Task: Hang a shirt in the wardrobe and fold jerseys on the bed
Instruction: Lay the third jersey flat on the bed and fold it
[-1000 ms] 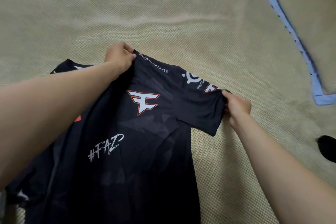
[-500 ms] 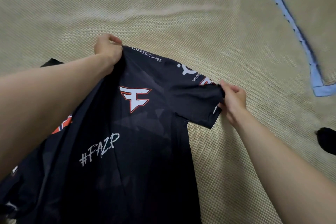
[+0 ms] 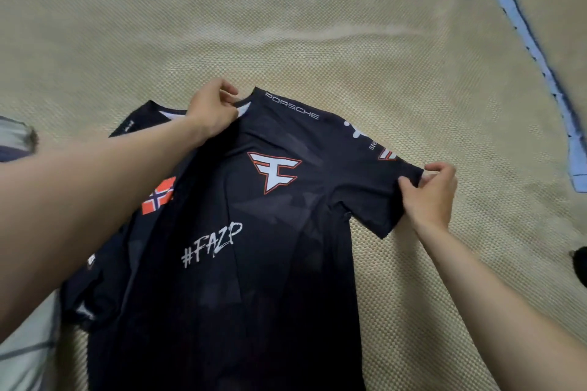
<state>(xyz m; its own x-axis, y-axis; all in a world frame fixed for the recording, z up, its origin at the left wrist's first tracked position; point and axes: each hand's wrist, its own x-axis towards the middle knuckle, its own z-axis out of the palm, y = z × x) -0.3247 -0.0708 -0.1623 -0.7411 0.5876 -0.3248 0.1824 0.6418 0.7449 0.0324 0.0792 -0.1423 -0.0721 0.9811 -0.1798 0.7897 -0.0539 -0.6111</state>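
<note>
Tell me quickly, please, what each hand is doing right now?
Left hand: pinching the jersey at its collar.
Right hand: pinching the jersey's sleeve hem.

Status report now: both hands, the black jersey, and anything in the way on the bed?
Left hand pinches collar. Right hand pinches sleeve hem. Black jersey spread front up on bed mat. Dark item at right edge, clear of jersey.

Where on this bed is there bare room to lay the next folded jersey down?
The widest bare mat lies beyond the black jersey, reaching to the blue-edged cloth. A smaller strip runs between the right hand and that cloth. Left is crowded: the left hand, its forearm and pale fabric fill it.
</note>
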